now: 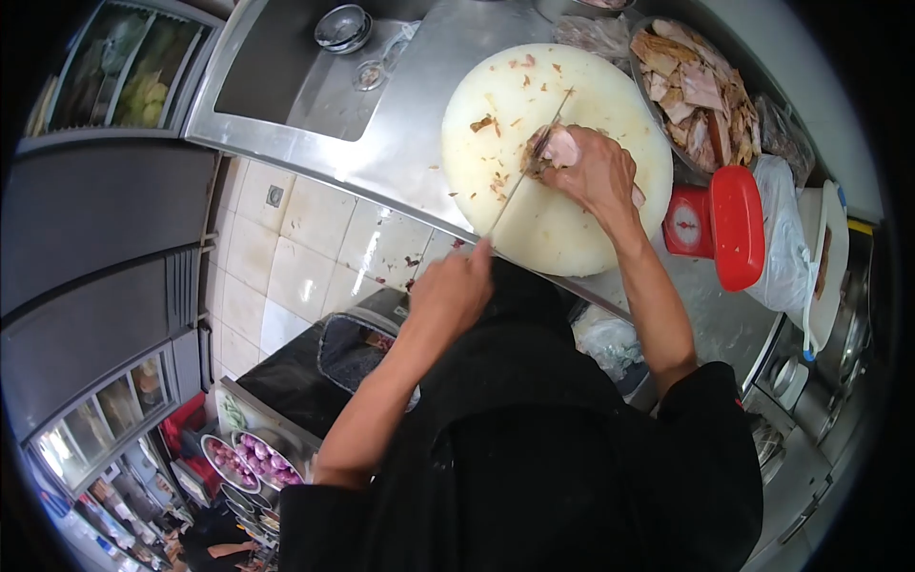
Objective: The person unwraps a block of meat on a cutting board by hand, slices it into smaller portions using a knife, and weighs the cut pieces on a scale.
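My left hand point(452, 294) is closed around the handle of a knife, at the near edge of a round white cutting board point(591, 243). The thin knife blade point(515, 188), seen nearly edge-on, slants away across the board. Its far part lies against a piece of cooked meat point(560, 149), pinkish with a browned side. My right hand point(599, 172) presses on that meat from the right, fingers curled close to the blade. Small brown scraps point(484, 124) are scattered over the board. How much meat sits under my right hand is hidden.
A metal bowl heaped with meat pieces point(701, 91) stands behind the board at right. Nearby are a red scale point(688, 221) and a plastic bag point(780, 234). Left lies a sink point(286, 86) with strainers. Below the counter sits a lined bin point(348, 353); bowls of purple onions point(267, 460) stand behind.
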`<state>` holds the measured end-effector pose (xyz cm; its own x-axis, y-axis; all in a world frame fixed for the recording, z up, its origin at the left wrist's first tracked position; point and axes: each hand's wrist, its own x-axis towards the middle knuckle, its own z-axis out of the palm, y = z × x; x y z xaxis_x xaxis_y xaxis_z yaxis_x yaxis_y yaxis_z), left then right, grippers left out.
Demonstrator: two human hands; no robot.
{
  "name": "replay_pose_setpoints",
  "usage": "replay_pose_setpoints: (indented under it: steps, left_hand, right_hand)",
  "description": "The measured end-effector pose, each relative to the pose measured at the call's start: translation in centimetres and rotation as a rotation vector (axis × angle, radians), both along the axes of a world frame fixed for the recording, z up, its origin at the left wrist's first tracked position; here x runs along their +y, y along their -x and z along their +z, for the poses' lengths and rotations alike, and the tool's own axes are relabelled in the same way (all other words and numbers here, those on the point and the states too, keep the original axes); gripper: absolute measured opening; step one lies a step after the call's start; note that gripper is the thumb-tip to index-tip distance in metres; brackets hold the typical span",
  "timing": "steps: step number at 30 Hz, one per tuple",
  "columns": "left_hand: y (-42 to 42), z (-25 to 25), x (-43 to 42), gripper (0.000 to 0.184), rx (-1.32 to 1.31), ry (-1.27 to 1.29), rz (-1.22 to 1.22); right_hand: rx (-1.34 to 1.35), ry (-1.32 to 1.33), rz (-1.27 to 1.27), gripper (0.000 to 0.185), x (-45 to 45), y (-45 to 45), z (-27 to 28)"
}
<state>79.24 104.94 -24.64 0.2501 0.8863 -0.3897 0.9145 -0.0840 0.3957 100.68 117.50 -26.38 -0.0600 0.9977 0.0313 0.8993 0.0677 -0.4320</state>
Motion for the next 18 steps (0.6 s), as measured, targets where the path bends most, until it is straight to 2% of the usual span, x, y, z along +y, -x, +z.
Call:
replay_pose_setpoints:
  steps: [1,4,8,10,13,16,17,18]
  left_hand:
    - [0.9,-0.2,-1.6,0.044,0.02,0.006,0.015]
    - [0.5,-0.6,-2.3,0.05,-0.019,0.161,0.341]
    - [-0.9,-3.4,0.8,0.057,-0.022,0.159,0.274]
    - [-0.6,-3.6,0.3,0.069,-0.057,0.17,0.301]
    - [2.6,-2.2,-3.9,0.07,0.045,0.243,0.272]
    - [3.0,0.6,-4.2,0.064,0.057,0.285,0.364]
    - [2.8,0.6,-3.6,0.066,0.016,0.271,0.368]
    - [2.4,0.3,-2.3,0.068,-0.023,0.253,0.37]
  right_hand:
    - [-0.007,0.023,-0.013,0.031,-0.1,-0.1,0.1]
    - [0.002,0.011,0.012,0.035,-0.2,-0.2,-0.3]
    - [0.023,-0.027,0.028,0.037,-0.3,-0.1,-0.4]
    - [0.009,-0.015,0.017,0.037,-0.2,-0.2,-0.3]
    - [0.033,0.104,-0.035,0.033,0.6,-0.6,1.2]
    - [0.021,-0.001,-0.107,0.03,1.5,-1.4,0.9]
    - [-0.009,-0.155,-0.116,0.034,1.4,-1.6,0.0]
    - [-0.026,-0.153,-0.095,0.036,1.1,-1.4,-0.5]
